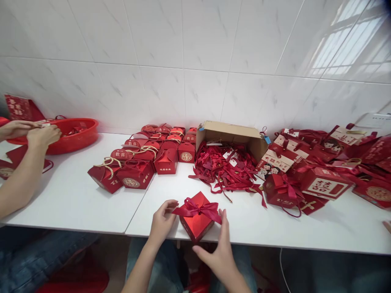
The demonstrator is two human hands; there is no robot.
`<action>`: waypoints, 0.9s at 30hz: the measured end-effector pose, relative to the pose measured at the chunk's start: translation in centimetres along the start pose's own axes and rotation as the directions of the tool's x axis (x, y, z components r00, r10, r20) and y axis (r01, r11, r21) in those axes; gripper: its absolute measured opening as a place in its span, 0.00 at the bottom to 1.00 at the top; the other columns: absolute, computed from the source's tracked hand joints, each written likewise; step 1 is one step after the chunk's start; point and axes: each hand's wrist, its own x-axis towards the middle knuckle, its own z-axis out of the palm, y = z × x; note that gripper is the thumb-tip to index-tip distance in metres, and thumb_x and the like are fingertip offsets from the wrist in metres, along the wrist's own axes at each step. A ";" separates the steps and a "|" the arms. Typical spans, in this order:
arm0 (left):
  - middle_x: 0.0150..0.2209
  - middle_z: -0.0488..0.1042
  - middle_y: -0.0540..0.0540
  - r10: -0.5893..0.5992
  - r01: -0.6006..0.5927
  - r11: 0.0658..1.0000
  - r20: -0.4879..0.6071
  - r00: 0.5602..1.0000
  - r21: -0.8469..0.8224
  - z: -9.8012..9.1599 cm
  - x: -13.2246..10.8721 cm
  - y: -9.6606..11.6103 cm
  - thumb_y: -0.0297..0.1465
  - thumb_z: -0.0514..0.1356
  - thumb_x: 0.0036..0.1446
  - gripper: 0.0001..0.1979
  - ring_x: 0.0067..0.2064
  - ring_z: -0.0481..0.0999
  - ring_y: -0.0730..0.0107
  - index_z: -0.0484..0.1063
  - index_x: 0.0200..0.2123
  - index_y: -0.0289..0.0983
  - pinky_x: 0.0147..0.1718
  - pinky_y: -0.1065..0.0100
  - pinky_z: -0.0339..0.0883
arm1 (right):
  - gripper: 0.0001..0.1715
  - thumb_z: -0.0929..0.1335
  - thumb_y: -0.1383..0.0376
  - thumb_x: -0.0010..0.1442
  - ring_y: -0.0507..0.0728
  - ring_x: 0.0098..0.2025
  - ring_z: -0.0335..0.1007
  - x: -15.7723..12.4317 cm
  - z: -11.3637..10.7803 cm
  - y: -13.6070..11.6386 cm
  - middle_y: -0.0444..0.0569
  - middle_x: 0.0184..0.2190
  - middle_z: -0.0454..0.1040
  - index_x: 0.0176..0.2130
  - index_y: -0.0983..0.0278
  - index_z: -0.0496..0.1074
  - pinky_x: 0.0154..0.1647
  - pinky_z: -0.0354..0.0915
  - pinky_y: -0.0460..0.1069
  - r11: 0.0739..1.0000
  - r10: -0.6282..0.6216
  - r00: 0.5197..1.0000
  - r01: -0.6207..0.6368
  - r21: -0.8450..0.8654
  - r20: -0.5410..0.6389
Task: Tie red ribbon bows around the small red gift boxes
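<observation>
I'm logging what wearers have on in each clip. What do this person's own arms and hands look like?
Both forearms are bare, with no sleeve in view. The left hand and right hand wear no gloves, and no rings, watch or bracelet show. The fingernails look short and unpainted.

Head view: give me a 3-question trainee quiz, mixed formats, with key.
1. True or false: the red gift box at the table edge has a ribbon bow on top.
2. The cardboard box spills out: A) ribbons B) cups C) coins?
3. Fill in: the co-worker's hands are beside a red ____.

Key: 1 true; 2 A; 3 basin. The left hand and right hand both touch the bow ends.
</observation>
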 end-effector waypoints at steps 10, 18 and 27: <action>0.36 0.76 0.45 0.253 -0.313 0.873 0.202 0.946 0.373 0.9 -0.1 0.1 0.34 0.56 0.55 0.07 0.41 0.74 0.60 0.72 0.33 0.40 0.41 0.62 0.68 | 0.61 0.72 0.51 0.46 0.72 0.58 0.54 3.5 -0.9 1.2 0.66 0.58 0.57 0.64 0.66 0.38 0.56 0.52 0.66 0.984 0.011 0.961 -0.060 -0.168 -0.278; 0.35 0.76 0.46 0.329 -0.383 0.824 0.197 0.924 0.417 1.0 0.4 -0.9 0.37 0.55 0.57 0.09 0.40 0.74 0.63 0.72 0.33 0.40 0.40 0.65 0.68 | 0.62 0.71 0.46 0.41 0.71 0.56 0.59 8.7 -11.0 4.7 0.64 0.56 0.63 0.63 0.67 0.42 0.55 0.53 0.63 0.849 0.222 0.864 -0.399 -0.345 -0.453; 0.35 0.76 0.47 0.338 -0.394 0.814 0.204 0.919 0.427 0.9 0.4 -1.2 0.38 0.55 0.57 0.09 0.40 0.74 0.63 0.72 0.33 0.40 0.40 0.65 0.69 | 0.65 0.70 0.42 0.38 0.73 0.58 0.57 11.2 -15.1 6.5 0.67 0.59 0.57 0.62 0.69 0.42 0.53 0.55 0.63 0.781 0.286 0.740 -0.548 -0.299 -0.609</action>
